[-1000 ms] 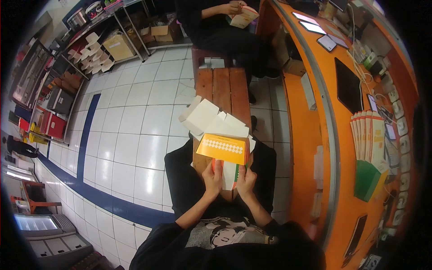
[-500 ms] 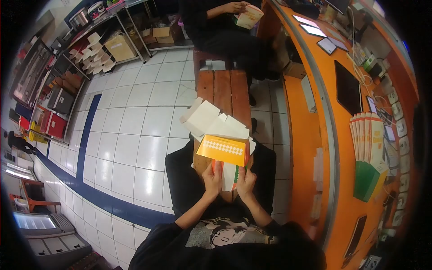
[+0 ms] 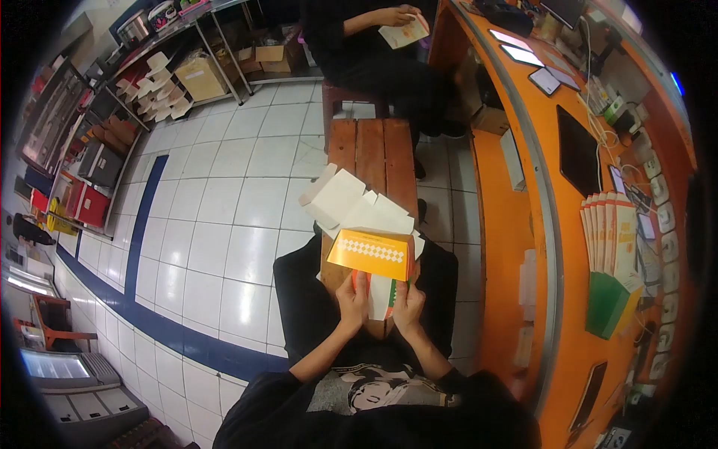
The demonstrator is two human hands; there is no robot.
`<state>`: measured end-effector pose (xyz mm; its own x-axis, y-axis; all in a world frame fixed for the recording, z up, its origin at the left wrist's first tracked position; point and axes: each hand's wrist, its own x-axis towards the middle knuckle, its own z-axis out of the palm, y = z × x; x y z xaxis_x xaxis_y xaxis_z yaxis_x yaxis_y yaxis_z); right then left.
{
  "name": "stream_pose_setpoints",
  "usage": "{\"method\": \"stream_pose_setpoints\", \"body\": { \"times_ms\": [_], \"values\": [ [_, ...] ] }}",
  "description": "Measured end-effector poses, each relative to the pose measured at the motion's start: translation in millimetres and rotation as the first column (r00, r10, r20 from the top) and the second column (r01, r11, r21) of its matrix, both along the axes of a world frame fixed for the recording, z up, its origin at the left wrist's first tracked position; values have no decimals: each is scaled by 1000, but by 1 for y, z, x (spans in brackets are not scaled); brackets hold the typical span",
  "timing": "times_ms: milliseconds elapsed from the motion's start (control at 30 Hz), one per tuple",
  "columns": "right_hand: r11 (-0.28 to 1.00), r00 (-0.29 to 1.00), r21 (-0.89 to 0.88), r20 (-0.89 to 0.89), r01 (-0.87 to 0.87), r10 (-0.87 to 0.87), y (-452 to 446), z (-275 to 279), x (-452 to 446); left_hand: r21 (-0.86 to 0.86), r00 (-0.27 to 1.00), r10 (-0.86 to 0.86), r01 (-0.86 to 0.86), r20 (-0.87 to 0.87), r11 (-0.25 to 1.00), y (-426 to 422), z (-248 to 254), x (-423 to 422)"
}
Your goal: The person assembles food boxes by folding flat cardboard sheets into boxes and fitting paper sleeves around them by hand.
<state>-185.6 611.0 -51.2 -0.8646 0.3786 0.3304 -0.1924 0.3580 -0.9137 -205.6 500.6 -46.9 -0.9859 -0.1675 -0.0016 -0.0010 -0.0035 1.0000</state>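
Observation:
Between my two hands is a paper food carton, its yellow-orange panel with a white diamond pattern facing up and a white part with green and red edges nearer me. My left hand grips its near left edge, thumb on top. On the near right edge my right hand closes the same way, thumb pressed by the green strip. Fingers under the carton are hidden. Just beyond it, unfolded white carton blanks lie on the wooden bench, partly covered by the carton.
An orange counter runs along the right, with a fanned stack of flat cartons, phones and a dark tablet. Across the bench sits a co-worker in dark clothes, holding another carton. Shelves with boxes stand at the left.
The co-worker's carton has moved slightly left and down and tilted differently. My hands keep their hold on my carton, with hardly any shift.

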Motion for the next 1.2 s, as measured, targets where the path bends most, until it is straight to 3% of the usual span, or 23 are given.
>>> {"method": "stream_pose_setpoints", "body": {
  "times_ms": [167, 233, 333, 533, 633, 733, 1067, 1200],
  "values": [
    [999, 999, 44, -34, -5, 6, 5, -6, 0, 28, 999, -1, 3, -53, 1000, -1, -24, -1],
    [998, 999, 62, 34, -24, 22, 9, -3, -1, 107, 997, -65, 68, -29, 992, -2, -30, -3],
    [996, 999, 94, 42, -8, 4, 11, -2, -3, 29, 992, -124, 124, -1, 992, -5, -20, -3],
    [1000, 997, 25, 78, -11, 9, 4, 3, -2, -22, 1000, -18, 18, 17, 1000, 1, -9, -2],
    [1000, 995, -23, 101, -18, 20, 2, 1, 0, -82, 996, -51, 57, 79, 995, -5, -5, 0],
    [999, 993, -31, 112, -32, 35, 1, 0, 1, 4, 995, -44, 43, 93, 999, -5, -14, 1],
    [999, 994, -2, 103, -46, 46, 5, -7, 1, 34, 1000, -8, 7, 28, 999, 1, -10, 3],
    [999, 995, -39, 100, 29, -25, 1, 2, 1, -7, 999, -10, 11, 31, 1000, 6, 6, 7]
  ]
}}
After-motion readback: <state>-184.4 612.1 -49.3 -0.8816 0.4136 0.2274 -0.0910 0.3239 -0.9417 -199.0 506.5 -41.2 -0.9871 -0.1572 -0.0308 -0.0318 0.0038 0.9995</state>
